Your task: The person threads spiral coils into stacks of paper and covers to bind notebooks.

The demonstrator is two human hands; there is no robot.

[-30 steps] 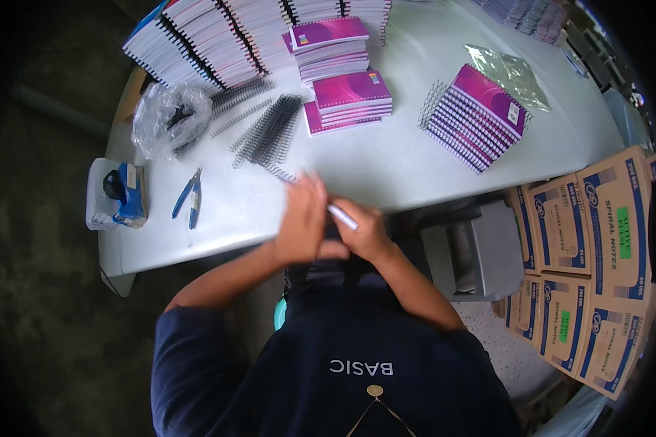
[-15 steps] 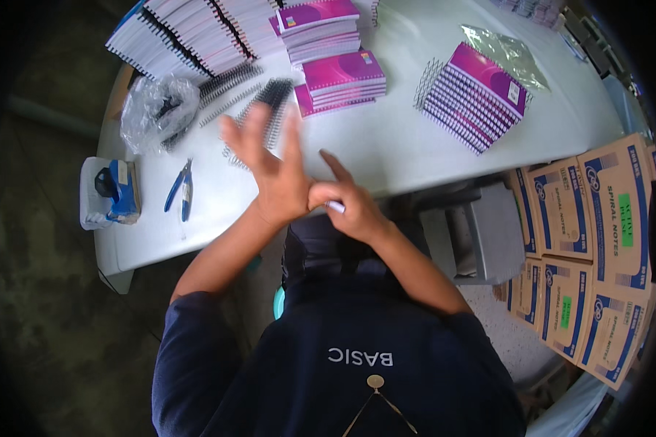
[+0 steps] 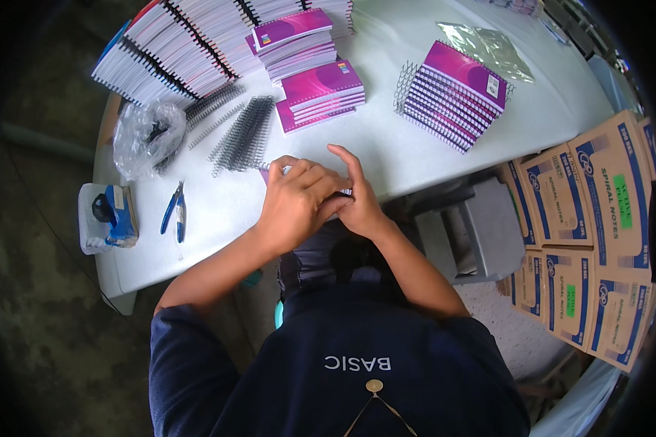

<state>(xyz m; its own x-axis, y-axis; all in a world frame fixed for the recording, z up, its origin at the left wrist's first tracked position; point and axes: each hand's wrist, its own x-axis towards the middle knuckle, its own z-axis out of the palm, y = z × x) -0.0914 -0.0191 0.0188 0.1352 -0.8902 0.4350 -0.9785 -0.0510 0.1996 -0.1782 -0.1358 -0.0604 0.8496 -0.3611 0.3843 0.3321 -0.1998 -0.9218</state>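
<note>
Left hand [image 3: 295, 204] curled, fingers bent over a small notebook [image 3: 270, 172] at the near edge of the bench [image 3: 386, 146]; only a purple corner and a bit of wire edge show past the knuckles. Right hand [image 3: 357, 204] half open: index finger raised, the other fingers tucked against the notebook's right end, touching the left hand. Both hands have hold of it; the grip itself is hidden.

On the bench:
- Loose black wire combs [image 3: 244, 135] just beyond the left hand.
- Blue pliers [image 3: 175, 211] left of the hands, apart from them.
- Blue tape dispenser [image 3: 109, 217] in a clear wrap at the far left edge.
- Crumpled clear bag [image 3: 147, 137] with dark parts inside, behind the pliers.
- Long fanned row of white bound pads [image 3: 175, 44] along the far left.
- Two stacks of purple notebooks [image 3: 310, 69] mid-bench, behind the combs.
- Slanted stack of purple spiral books [image 3: 455, 95] to the right, wire edge facing left.
- Empty clear sleeve [image 3: 488, 47] behind that stack.

Off the bench, right: brown cartons [image 3: 598, 233] with blue print and green labels, laid flat side by side. Grey stool [image 3: 466, 229] between the cartons and the person.
</note>
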